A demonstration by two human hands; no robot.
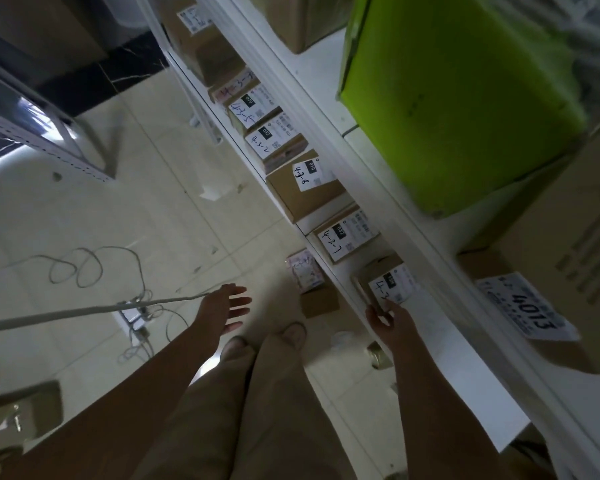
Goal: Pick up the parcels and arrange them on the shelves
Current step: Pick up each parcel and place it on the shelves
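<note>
- The step in hand appears to be placing: the right hand point(387, 322) reaches onto the lower shelf point(458, 368) and grasps the near end of a small parcel point(381, 277), thumb on one side and fingers on the other.
- That parcel sits on the shelf at the near end of a row of labelled parcels point(305, 183), tilted slightly out of line with its neighbours.
- The left hand point(227, 306) hangs over the floor, fingers spread and relaxed, holding nothing.
- Two more parcels, a pale printed one point(305, 271) and a brown box point(319, 303), lie on the floor just beside the shelf foot.
- The next move likely calls for squaring the small parcel with its label facing out, letting go, then stooping for the floor parcels.
</note>
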